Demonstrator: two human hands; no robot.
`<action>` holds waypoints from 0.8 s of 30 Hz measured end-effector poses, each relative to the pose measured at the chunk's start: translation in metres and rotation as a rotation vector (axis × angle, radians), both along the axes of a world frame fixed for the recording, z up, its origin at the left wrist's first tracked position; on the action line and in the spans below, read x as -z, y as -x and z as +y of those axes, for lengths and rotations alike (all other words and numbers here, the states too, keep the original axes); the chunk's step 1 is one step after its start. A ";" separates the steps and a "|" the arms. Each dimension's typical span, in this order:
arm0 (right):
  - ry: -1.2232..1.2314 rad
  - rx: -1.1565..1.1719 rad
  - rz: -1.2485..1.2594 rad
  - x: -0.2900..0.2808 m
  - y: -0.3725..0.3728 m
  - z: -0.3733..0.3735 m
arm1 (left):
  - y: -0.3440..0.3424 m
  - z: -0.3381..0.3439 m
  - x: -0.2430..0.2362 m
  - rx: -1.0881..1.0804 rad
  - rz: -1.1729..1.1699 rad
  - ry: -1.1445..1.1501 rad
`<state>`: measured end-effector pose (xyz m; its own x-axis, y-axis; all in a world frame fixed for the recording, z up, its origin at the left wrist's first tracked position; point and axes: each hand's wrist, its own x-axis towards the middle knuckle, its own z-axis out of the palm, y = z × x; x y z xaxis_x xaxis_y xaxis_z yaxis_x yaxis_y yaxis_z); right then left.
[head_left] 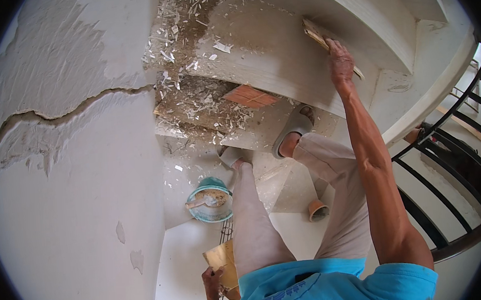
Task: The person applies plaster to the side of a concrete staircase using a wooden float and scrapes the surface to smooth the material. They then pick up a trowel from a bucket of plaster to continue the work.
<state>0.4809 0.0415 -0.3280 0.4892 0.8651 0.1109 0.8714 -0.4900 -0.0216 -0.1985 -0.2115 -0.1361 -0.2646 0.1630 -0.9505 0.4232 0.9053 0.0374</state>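
Note:
My right hand (341, 60) reaches up the stairs, its fingers closed round a long, thin wooden board (316, 35) at the base of a curved step riser. The board's edge is worn and pale, and the hand hides its middle. Low down beside my left leg, my left hand (212, 281) grips a flat yellowish board (221, 261), thumb on its face. My leg and shirt cover part of that board. A teal bucket (211, 210) stands near my left foot, holding a tan mix and a tool with a pale handle (196, 202).
White chips and brown dust litter the steps (192, 92) around a reddish tile (250, 96). A long crack (54, 117) crosses the left wall. Black railing (438, 192) curves along the right, with a person (458, 151) beyond it. A small brown pot (318, 210) sits behind my feet.

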 end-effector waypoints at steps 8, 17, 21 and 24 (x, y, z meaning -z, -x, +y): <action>-0.040 -0.149 -0.026 -0.007 0.012 0.034 | 0.041 -0.029 0.017 0.074 0.004 -0.015; -0.183 -0.211 0.033 0.027 0.058 0.060 | 0.000 0.000 0.018 0.159 -0.052 -0.043; 0.051 -0.202 0.357 -0.017 0.165 0.093 | 0.001 0.010 0.018 0.268 -0.028 -0.033; 0.186 -0.281 0.307 -0.031 0.230 0.098 | -0.008 0.012 0.016 0.114 -0.033 -0.072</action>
